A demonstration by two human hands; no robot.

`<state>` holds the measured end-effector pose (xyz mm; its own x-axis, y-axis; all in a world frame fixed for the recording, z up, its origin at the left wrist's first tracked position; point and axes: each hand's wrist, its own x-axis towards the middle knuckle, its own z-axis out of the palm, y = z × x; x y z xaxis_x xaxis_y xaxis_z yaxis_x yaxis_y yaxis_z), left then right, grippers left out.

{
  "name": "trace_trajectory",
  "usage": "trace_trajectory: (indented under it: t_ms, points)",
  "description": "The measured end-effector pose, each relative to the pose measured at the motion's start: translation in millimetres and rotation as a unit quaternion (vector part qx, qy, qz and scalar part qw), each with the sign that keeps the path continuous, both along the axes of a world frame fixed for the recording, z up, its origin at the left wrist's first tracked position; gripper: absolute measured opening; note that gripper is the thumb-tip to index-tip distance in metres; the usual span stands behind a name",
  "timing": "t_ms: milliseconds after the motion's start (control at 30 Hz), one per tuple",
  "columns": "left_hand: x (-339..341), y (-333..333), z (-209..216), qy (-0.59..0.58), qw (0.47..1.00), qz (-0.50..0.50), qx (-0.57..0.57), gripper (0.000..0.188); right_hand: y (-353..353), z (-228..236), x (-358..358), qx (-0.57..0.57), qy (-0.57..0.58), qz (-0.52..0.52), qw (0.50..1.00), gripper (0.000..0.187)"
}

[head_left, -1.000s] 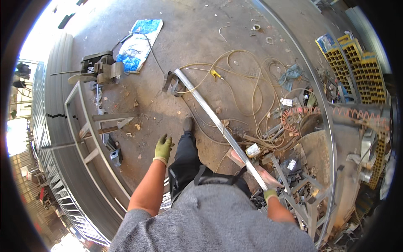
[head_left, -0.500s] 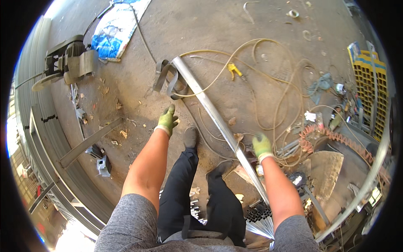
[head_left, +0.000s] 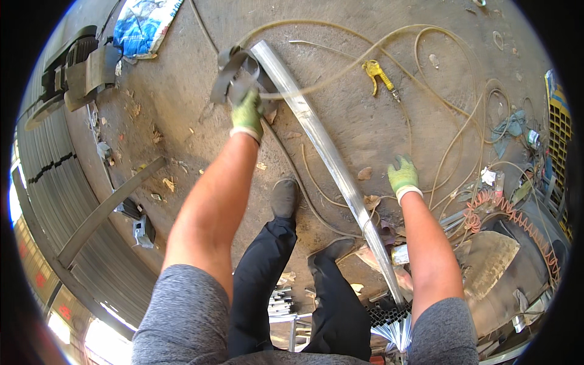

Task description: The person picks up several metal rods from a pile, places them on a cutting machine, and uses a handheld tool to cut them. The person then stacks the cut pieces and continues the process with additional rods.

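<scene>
Head view, the only one: my left hand (head_left: pixel 247 114) was at the lower edge of a grey looped belt (head_left: pixel 221 85), which lay on the floor (head_left: pixel 182 97) beside the upper end of a metal tube (head_left: pixel 324 152). Motion blur there; I couldn't tell whether those fingers had gripped the belt or only met it. My right hand (head_left: pixel 403 174) was released, fingers spread, nothing in them, right of the tube and apart from it.

Handling, my guess: belt light, springy, floppy between folds, hard to break, maybe gritty. Best hold looked like several loops pinched together at the near side; one strip alone could unroll. Tube seemed stiff, long, fairly light if hollow, slick even in gloves; mid-length seemed the balanced grip. Yellow air gun (head_left: pixel 380 76) lay right of the tube.
</scene>
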<state>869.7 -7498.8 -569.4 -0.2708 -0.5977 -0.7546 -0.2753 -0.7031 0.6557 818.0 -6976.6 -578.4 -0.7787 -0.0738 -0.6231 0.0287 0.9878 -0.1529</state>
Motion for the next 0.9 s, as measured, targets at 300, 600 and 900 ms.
trace_trajectory:
  t_ms: [300,600,900]
  points:
    - [-146.1,-79.9,178.0,0.341,0.861,-0.235,-0.295,0.032,11.6,-51.1,-26.4,0.092,-0.039,-0.040,0.994,0.066]
    - [-80.7,4.5,193.5,0.154,0.712,-0.442,-0.523,0.074,15.3,-51.3,-32.9,0.078,-0.033,-0.088,0.993,0.031]
    - [10.7,102.5,195.5,0.122,0.925,-0.317,-0.170,0.076,83.5,112.5,103.9,-0.268,-0.042,-0.252,0.929,0.013]
